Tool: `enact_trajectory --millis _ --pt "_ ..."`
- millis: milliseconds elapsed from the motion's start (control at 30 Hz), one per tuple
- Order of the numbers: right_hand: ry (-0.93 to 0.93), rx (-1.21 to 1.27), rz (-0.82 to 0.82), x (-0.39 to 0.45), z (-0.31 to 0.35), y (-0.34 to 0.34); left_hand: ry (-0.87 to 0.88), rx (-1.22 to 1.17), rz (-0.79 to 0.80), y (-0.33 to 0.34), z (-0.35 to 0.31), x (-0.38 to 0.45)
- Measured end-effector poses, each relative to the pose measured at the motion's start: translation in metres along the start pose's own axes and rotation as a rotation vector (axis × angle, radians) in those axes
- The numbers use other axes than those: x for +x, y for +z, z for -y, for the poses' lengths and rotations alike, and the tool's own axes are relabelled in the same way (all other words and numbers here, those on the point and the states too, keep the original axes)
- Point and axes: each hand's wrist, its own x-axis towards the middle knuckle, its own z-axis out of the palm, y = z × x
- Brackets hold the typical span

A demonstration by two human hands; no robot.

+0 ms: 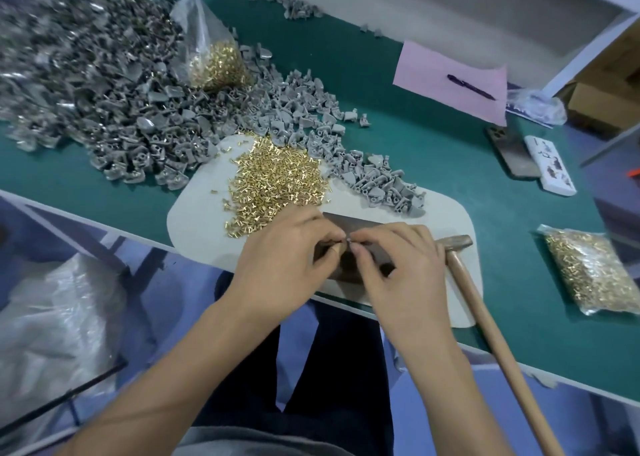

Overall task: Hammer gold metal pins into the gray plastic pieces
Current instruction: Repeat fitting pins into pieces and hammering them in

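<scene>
Both hands, left hand (pixel 287 258) and right hand (pixel 398 265), are pinched on a small gray piece (pixel 349 241) over a dark block (pixel 349 227) on the white mat (pixel 201 213); gold pins (pixel 277 178) are heaped behind, on the green table (pixel 485 178).

No readable text, label, brand, number or sign appears anywhere in this view. A pink sheet (pixel 450 81) near the desk's (pixel 450 165) far right edge looks blank. A white box (pixel 550 165) just beside a phone (pixel 512 154) at the right edge carries dark printed marks, but they are too small and blurred to tell whether they are letters or drawings. A clear bag (pixel 536 106) past the sheet shows blue print that cannot be read.
</scene>
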Motion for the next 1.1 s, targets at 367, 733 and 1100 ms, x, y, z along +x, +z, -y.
enact_trajectory --millis 367,733,1100 --pt "-0.123 0.165 0.194 0.048 0.064 0.061 -0.226 0.000 -0.154 -0.054 0.056 -0.019" --pt "-0.168 0.042 0.289 0.082 0.106 0.123 -0.500 0.188 -0.201 -0.102 0.141 -0.030" --pt "-0.039 -0.007 0.229 0.088 0.100 0.131 -0.537 0.312 -0.233 -0.102 0.163 -0.002"
